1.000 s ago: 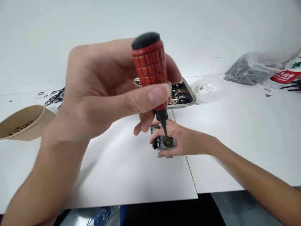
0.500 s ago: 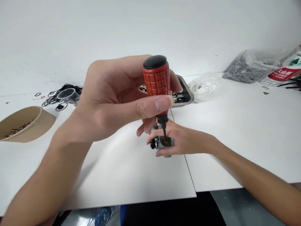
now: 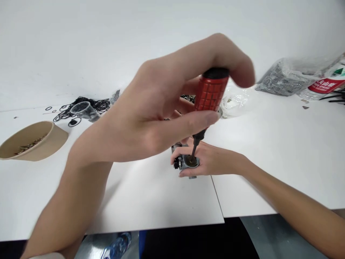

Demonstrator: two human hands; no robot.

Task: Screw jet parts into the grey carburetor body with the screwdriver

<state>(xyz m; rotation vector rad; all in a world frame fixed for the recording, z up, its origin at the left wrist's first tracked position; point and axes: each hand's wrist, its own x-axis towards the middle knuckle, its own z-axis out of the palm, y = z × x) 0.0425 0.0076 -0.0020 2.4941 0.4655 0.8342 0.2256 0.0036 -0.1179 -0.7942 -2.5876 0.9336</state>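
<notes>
From where I stand, the step in hand looks like work with a screwdriver on a small metal part; the tip reaches down into the part's round recess, though whether it sits in a slot is too small for me to tell. The next move, I'd judge, calls for a small turn of the handle, with the shaft lined up over the recess and the part kept from twisting.

The left hand has its grip drawn narrow round the red handle, thumb along the near side; the forefinger arches over the black cap, and I cannot tell if it presses there; the tool leans a little, its cap to the right of its tip.

The metal part lies low over the desk, below the left grip and inside the right one; the right hand holds it, fingers spread round it, the thumb on the near side and a finger across the far side, the recess facing up between them; its black knob pokes out to the left.
</notes>
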